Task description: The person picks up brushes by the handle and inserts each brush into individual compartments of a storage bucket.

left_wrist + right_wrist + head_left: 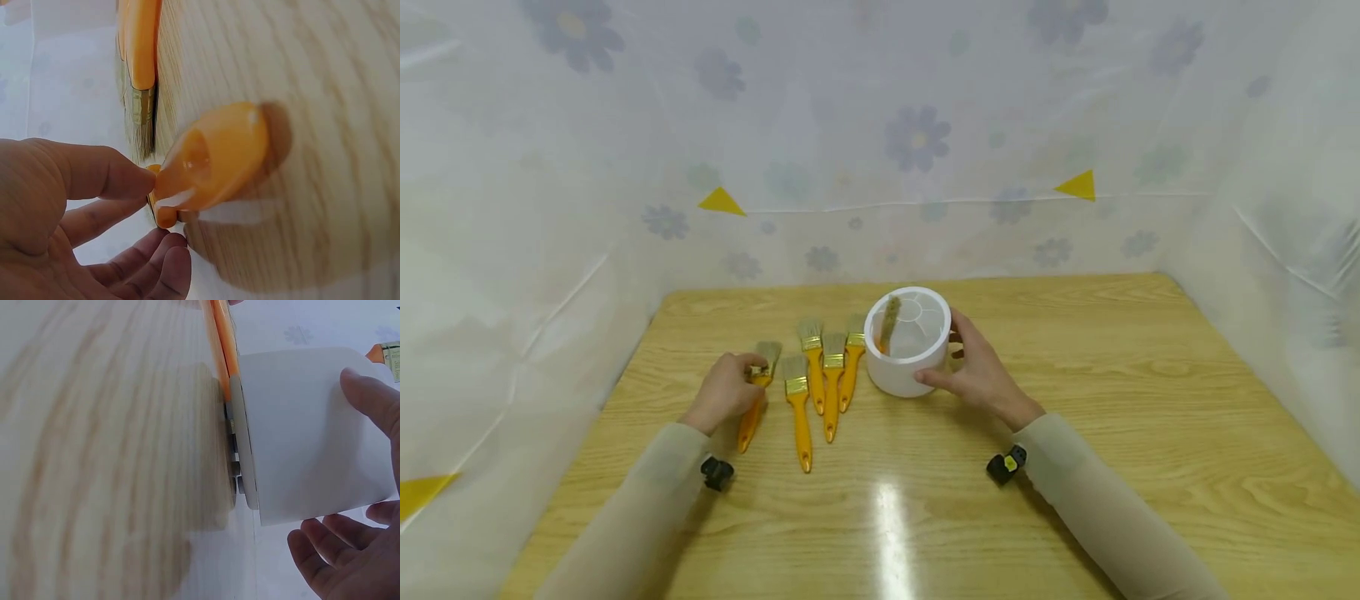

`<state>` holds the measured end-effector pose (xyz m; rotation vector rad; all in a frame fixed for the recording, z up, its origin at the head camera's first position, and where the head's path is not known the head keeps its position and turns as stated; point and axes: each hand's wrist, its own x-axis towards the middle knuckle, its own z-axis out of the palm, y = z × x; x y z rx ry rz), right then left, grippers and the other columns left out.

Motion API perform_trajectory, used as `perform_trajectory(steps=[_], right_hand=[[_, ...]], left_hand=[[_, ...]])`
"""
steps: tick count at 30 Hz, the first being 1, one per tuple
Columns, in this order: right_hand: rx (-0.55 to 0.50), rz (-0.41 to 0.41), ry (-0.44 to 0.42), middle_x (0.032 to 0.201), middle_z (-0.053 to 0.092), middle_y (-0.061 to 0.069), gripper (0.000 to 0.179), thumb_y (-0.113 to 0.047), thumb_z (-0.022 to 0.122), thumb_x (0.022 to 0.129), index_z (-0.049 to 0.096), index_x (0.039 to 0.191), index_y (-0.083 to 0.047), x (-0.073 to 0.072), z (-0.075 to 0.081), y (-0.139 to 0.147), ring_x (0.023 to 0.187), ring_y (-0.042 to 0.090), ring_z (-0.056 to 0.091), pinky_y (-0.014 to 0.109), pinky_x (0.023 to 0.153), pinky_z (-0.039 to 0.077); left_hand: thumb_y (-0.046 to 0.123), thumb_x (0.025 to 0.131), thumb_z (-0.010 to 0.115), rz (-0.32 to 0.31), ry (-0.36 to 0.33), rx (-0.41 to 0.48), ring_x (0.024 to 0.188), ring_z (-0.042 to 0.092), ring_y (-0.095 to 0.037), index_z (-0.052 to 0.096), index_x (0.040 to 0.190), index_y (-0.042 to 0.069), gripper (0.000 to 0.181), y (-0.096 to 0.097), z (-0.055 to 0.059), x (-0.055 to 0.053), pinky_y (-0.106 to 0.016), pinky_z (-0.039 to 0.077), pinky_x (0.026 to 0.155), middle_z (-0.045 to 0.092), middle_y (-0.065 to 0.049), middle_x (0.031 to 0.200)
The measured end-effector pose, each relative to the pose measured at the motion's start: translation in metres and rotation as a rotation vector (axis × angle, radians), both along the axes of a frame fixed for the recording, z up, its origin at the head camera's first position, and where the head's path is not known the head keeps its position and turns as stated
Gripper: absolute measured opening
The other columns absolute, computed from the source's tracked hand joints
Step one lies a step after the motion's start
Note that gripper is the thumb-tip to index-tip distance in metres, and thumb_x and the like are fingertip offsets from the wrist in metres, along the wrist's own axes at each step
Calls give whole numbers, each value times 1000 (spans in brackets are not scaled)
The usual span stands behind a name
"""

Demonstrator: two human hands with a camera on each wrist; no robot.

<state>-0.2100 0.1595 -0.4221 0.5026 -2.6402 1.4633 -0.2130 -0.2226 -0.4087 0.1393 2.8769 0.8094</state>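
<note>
My left hand pinches a paintbrush with an orange handle at the left of the row, thumb and forefinger near its metal band. In the left wrist view the butt of that brush's handle points toward the camera. My right hand grips a white round container, thumb on the near side and fingers round the right side. Inside the container leans another paintbrush, bristles up. Between the hands lie several more paintbrushes, bristles pointing away from me.
A wood-grain table carries everything. White flowered sheeting rises behind it and at both sides, with yellow triangles on it. A black wrist device sits at each sleeve cuff.
</note>
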Motion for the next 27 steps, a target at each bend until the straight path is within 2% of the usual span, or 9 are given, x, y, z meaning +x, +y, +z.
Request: perform_trajectory(steps=[7,16,23,27], right_hand=[[0,9,20,134,46,-2,104,-48,83,68,22,150,-31,-2,-2,-1,118,20,45,50,93,41],[-13,26,19,143,37,2,106,-46,82,70,18,152,-28,0,-3,3,127,27,41,53,99,39],[-25,24,14,143,39,2,106,-47,82,70,17,152,-29,0,-1,3,128,28,41,54,99,39],[-27,18,11,141,40,2,106,-47,83,69,19,151,-28,0,-1,3,126,27,42,53,98,40]], left_hand=[[3,79,63,8,-10,20,108,50,-43,55,130,-1,53,0,1,1,-51,46,84,47,-31,121],[16,85,68,27,-25,46,107,53,-41,45,134,-7,59,2,3,-1,-48,50,80,51,-31,122],[14,87,68,33,-33,21,102,56,-40,44,134,-10,58,3,2,-5,-45,52,76,53,-31,119],[11,85,68,26,-26,11,101,57,-40,45,133,-10,56,1,1,-5,-47,51,78,55,-32,117]])
